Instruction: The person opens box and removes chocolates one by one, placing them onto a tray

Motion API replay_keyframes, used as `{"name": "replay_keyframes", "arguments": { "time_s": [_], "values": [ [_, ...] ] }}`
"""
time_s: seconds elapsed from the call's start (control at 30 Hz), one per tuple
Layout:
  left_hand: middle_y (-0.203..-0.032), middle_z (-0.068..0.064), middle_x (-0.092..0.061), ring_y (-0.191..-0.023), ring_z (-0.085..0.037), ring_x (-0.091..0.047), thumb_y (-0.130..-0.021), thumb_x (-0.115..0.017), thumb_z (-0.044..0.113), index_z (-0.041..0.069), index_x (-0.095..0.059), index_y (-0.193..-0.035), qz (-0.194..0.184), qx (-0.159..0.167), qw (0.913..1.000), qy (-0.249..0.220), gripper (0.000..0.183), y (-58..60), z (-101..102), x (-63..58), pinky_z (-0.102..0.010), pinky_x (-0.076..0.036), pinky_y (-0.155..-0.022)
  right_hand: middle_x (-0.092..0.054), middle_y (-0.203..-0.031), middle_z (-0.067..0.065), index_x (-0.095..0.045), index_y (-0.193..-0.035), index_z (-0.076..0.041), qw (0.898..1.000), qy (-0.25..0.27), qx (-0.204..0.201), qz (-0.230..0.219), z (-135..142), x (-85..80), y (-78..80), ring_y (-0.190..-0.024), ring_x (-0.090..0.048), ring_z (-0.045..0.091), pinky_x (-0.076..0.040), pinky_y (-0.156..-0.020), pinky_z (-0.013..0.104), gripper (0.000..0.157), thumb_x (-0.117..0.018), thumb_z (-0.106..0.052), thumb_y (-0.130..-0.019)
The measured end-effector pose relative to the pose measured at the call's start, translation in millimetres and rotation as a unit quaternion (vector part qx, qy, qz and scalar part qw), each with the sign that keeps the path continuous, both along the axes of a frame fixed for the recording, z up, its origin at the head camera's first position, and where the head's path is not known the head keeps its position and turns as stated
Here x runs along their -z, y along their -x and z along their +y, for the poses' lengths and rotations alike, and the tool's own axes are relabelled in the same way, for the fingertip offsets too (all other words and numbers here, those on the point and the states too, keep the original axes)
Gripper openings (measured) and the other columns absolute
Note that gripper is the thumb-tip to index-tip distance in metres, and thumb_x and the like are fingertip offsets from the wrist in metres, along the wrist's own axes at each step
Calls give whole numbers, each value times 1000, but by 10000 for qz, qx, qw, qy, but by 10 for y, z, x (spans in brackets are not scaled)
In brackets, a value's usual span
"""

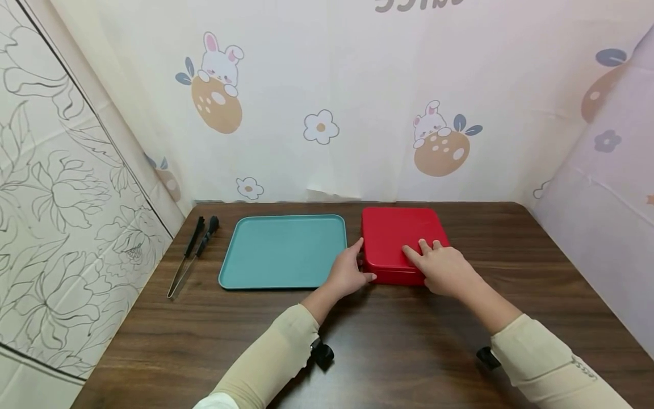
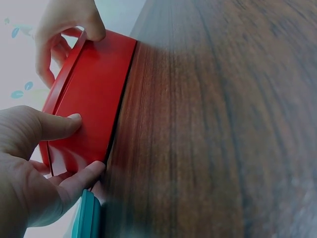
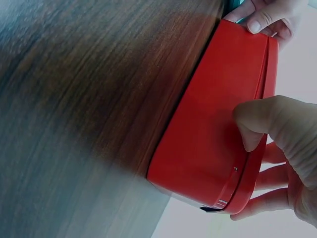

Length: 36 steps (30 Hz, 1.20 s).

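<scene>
Head view: a red box point(image 1: 395, 276) is sitting right of centre in the frame, standing flat on the dark wood table point(image 1: 378, 352). Its lid point(image 1: 401, 224) is covering the top, with a seam running along below the lid's edge.

Left hand point(image 1: 347, 274): gripping the box at its near-left corner. The thumb is pressing on the near wall and the other fingers are reaching round to the left wall. The left wrist view is showing this thumb and a lower finger touching the red surface at the lower left of that frame.

Right hand point(image 1: 443, 268): gripping the box at its near edge, towards the near-right corner. The fingers are spreading over the lid and the thumb is bearing on the near wall. The right wrist view is showing the same hold at the right of that frame, the thumb bending against the wall.

Surroundings: a teal tray point(image 1: 283, 253) is lying near the middle of the head view, just left of the box, with the left hand coming between them at the near end. Tongs point(image 1: 193, 255) with black tips are lying left of the tray, their arms spreading apart. Cream sleeves point(image 1: 276, 355) are covering both forearms, and a black device point(image 1: 322, 353) is showing under the left one. A backdrop point(image 1: 368, 68) printed with rabbits and flowers is hanging across the upper frame.
</scene>
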<state>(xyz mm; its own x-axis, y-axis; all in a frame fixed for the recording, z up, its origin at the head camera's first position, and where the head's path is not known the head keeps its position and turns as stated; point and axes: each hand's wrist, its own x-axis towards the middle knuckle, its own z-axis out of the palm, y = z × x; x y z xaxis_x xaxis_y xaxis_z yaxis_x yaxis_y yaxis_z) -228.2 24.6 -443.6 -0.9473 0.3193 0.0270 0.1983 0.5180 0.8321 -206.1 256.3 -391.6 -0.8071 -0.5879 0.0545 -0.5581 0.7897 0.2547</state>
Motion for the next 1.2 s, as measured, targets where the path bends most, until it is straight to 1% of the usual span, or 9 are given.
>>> {"name": "replay_keyframes", "arguments": {
  "time_s": [0.13, 0.23, 0.37, 0.47, 0.63, 0.83, 0.9, 1.0, 1.2],
  "values": [
    [-141, -7, -51, -112, -22, -60, -80, -82, 11, 8, -28, -154, 48, 44, 10000, 32, 92, 11, -12, -4, -26, -52, -84, -59, -120, 33, -56, -132, -2, 9998, -5, 66, -185, -8, -55, 20, -101, -60, 52, -57, -63, 49, 76, -89, -20, -66],
    [-140, -7, -52, -112, -22, -60, -80, -81, 10, 7, -30, -153, 183, 63, 9998, 32, 90, 22, -15, -5, -26, -51, -85, -60, -121, 31, -56, -133, -3, 9994, 180, 200, -234, -10, -137, 40, -102, -61, 50, -56, -68, 51, 75, -88, -19, -67],
    [-138, -5, -54, -113, -19, -59, -79, -82, 10, 9, -33, -153, 249, 55, 9997, -17, 88, 19, -3, 1, -24, -50, -86, -61, -120, 30, -57, -133, -3, 9986, 378, 209, -319, 0, -201, 47, -101, -62, 48, -56, -69, 51, 75, -87, -18, -65],
    [-138, -5, -54, -114, -19, -59, -80, -81, 10, 10, -34, -152, 229, 80, 9997, -27, 87, 14, 3, 1, -24, -49, -87, -61, -120, 30, -57, -132, -4, 9985, 392, 145, -357, 26, -182, 34, -100, -62, 49, -56, -65, 49, 75, -87, -18, -65],
    [-139, -7, -53, -115, -21, -59, -80, -81, 9, 7, -34, -152, 156, 86, 9998, -107, 86, 8, 1, 3, -26, -50, -88, -61, -119, 30, -58, -131, -5, 9986, 514, 48, -132, 73, -123, 15, -99, -63, 49, -56, -59, 47, 73, -87, -16, -65],
    [-141, -7, -52, -115, -22, -59, -80, -80, 8, 8, -34, -152, -21, 84, 9996, -262, 86, -8, -28, 10, -26, -51, -86, -61, -120, 30, -58, -131, -4, 9981, 601, -28, -106, 86, -88, -8, -101, -62, 50, -56, -61, 48, 72, -87, -16, -66],
    [-141, -8, -51, -116, -24, -59, -81, -80, 7, 8, -34, -152, -133, 120, 9989, -427, 85, -7, -41, 6, -27, -51, -86, -61, -120, 30, -58, -131, -4, 9980, 619, -13, -123, 92, -81, -17, -102, -61, 51, -56, -60, 47, 71, -86, -16, -67],
    [-138, -10, -53, -116, -26, -58, -80, -79, 4, 7, -37, -150, -341, 98, 9959, -831, 81, -6, -65, -10, -29, -52, -86, -60, -121, 31, -57, -132, -4, 9976, 682, 3, -91, 106, -73, -25, -103, -61, 51, -56, -61, 47, 70, -85, -15, -68],
    [-128, -8, -58, -112, -26, -58, -82, -71, -2, 6, -48, -143, -710, -175, 9845, -1594, 66, 9, -90, -88, -32, -54, -80, -60, -122, 31, -57, -132, -3, 9966, 823, 24, -47, 134, -54, -42, -105, -61, 50, -56, -56, 43, 69, -83, -13, -69]
  ]
}}
